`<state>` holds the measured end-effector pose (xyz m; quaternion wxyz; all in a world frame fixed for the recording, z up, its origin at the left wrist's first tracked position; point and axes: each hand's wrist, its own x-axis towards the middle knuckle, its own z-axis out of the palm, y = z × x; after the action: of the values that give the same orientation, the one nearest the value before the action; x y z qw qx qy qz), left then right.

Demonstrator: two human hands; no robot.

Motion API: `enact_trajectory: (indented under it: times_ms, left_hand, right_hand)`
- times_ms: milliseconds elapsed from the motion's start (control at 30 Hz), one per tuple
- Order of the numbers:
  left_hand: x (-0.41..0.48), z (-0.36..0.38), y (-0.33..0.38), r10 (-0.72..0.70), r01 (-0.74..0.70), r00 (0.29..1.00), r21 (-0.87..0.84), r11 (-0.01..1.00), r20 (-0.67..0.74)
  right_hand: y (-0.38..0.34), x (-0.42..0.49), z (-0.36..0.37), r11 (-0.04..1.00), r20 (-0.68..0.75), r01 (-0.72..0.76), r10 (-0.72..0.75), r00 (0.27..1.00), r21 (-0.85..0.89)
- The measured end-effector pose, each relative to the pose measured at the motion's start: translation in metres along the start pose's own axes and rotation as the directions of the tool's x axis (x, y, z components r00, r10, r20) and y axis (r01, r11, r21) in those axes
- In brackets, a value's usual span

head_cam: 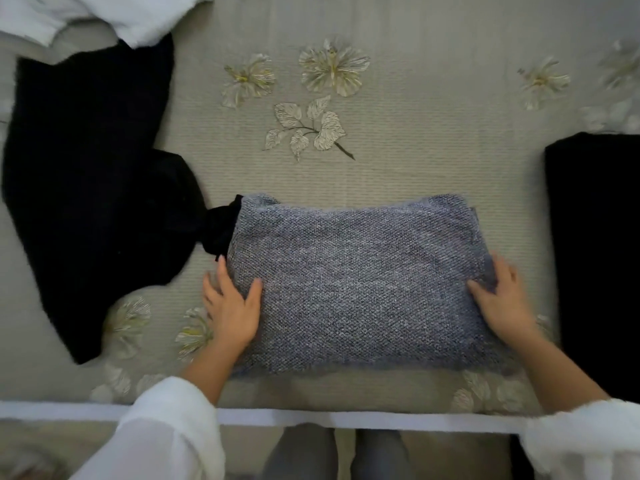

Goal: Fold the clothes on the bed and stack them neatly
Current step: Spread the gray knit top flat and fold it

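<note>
The grey-blue knit sweater [360,285] lies folded into a flat rectangle on the bedspread [398,161], and I hold it at its two short ends. My left hand [230,306] clasps the sweater's left edge, thumb on top of the knit and fingers down along the side. I cannot tell whether the fingertips reach underneath. My right hand [502,299] is on the sweater's right edge, with a small ridge of fabric gathered between thumb and fingers. So the sweater spans the gap between my hands, its near edge toward me.

Touching the sweater's far left corner is a bunched end of a spread-out black garment [90,188], which stretches away to the left. Beyond that, farther left and away from me, lies a white garment [104,15]. To the right of the sweater, apart from it, sits a folded black piece [595,254].
</note>
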<state>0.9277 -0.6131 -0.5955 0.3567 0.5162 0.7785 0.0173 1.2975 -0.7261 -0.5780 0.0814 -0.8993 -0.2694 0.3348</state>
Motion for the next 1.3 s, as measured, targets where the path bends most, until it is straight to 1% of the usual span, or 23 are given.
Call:
enact_trajectory:
  times_ms: [67, 100, 133, 200, 267, 333, 400, 433, 467, 533, 600, 667, 767, 867, 967, 1033, 1100, 1200, 1300]
  left_hand:
    - [0.003, -0.004, -0.014, -0.135, 0.14, 0.989, -0.103, 0.985, 0.058]
    - [0.003, -0.007, -0.017, -0.171, 0.183, 0.981, -0.15, 0.972, 0.088]
    - [0.004, -0.011, -0.018, -0.201, 0.223, 0.972, -0.205, 0.953, 0.122]
    - [0.005, -0.016, -0.016, -0.246, 0.3, 0.948, -0.318, 0.899, 0.199]
    - [0.004, -0.021, -0.013, -0.261, 0.35, 0.928, -0.373, 0.859, 0.267]
    - [-0.002, -0.026, -0.009, -0.248, 0.353, 0.925, -0.403, 0.844, 0.289]
    - [-0.011, -0.031, -0.001, -0.222, 0.324, 0.938, -0.445, 0.835, 0.267]
    - [-0.017, -0.033, 0.004, -0.206, 0.3, 0.948, -0.461, 0.835, 0.244]
    - [-0.026, -0.035, 0.011, -0.186, 0.264, 0.96, -0.466, 0.845, 0.207]
    - [-0.046, -0.039, 0.023, -0.127, 0.163, 0.986, -0.418, 0.894, 0.112]
    - [-0.073, -0.04, 0.037, -0.037, 0.053, 0.998, -0.344, 0.937, 0.055]
    - [-0.101, -0.038, 0.055, 0.083, -0.069, 0.996, -0.281, 0.957, 0.038]
    - [-0.14, -0.036, 0.089, 0.25, -0.237, 0.967, -0.171, 0.956, 0.057]
    - [-0.167, -0.031, 0.121, 0.368, -0.348, 0.924, -0.172, 0.922, 0.105]
    - [-0.187, -0.025, 0.162, 0.481, -0.465, 0.863, -0.13, 0.876, 0.154]
    - [-0.199, -0.019, 0.197, 0.566, -0.554, 0.803, -0.117, 0.824, 0.188]
    - [-0.208, -0.008, 0.236, 0.655, -0.652, 0.72, -0.103, 0.752, 0.23]
    - [-0.22, 0.018, 0.293, 0.746, -0.765, 0.595, -0.076, 0.64, 0.297]
    - [-0.219, 0.046, 0.345, 0.799, -0.831, 0.521, -0.033, 0.555, 0.299]
  right_hand:
    - [0.004, -0.001, -0.005, 0.967, 0.034, -0.121, 0.116, 0.993, 0.223]
    - [0.005, 0.0, -0.007, 0.929, 0.063, -0.196, 0.186, 0.981, 0.314]
    - [0.005, 0.004, -0.008, 0.897, 0.089, -0.242, 0.225, 0.97, 0.369]
    - [0.006, 0.011, -0.009, 0.88, 0.129, -0.291, 0.261, 0.957, 0.376]
    - [0.009, 0.016, -0.008, 0.876, 0.168, -0.319, 0.276, 0.946, 0.361]
    - [0.01, 0.017, -0.012, 0.854, 0.247, -0.345, 0.264, 0.932, 0.388]
    - [0.004, 0.011, -0.022, 0.845, 0.298, -0.332, 0.218, 0.93, 0.419]
    - [-0.001, 0.006, -0.025, 0.852, 0.287, -0.3, 0.187, 0.94, 0.428]
    - [-0.006, -0.002, -0.03, 0.87, 0.247, -0.235, 0.137, 0.959, 0.434]
    - [-0.017, -0.026, -0.039, 0.907, 0.138, -0.065, 0.008, 0.99, 0.415]
    - [-0.02, -0.052, -0.046, 0.919, 0.077, 0.061, -0.099, 0.992, 0.39]
    - [-0.02, -0.077, -0.054, 0.909, 0.053, 0.143, -0.178, 0.983, 0.392]
    - [-0.016, -0.107, -0.067, 0.903, 0.015, 0.194, -0.216, 0.976, 0.382]
    - [0.005, -0.129, -0.093, 0.919, -0.052, 0.167, -0.159, 0.986, 0.357]
    - [0.037, -0.146, -0.127, 0.9, -0.104, 0.103, -0.064, 0.993, 0.424]
    - [0.058, -0.155, -0.153, 0.885, -0.139, 0.066, -0.001, 0.99, 0.46]
    - [0.078, -0.16, -0.174, 0.872, -0.184, 0.024, 0.077, 0.98, 0.489]
    - [0.11, -0.167, -0.197, 0.824, -0.238, -0.043, 0.213, 0.948, 0.565]
    - [0.13, -0.171, -0.208, 0.763, -0.256, -0.066, 0.296, 0.92, 0.643]
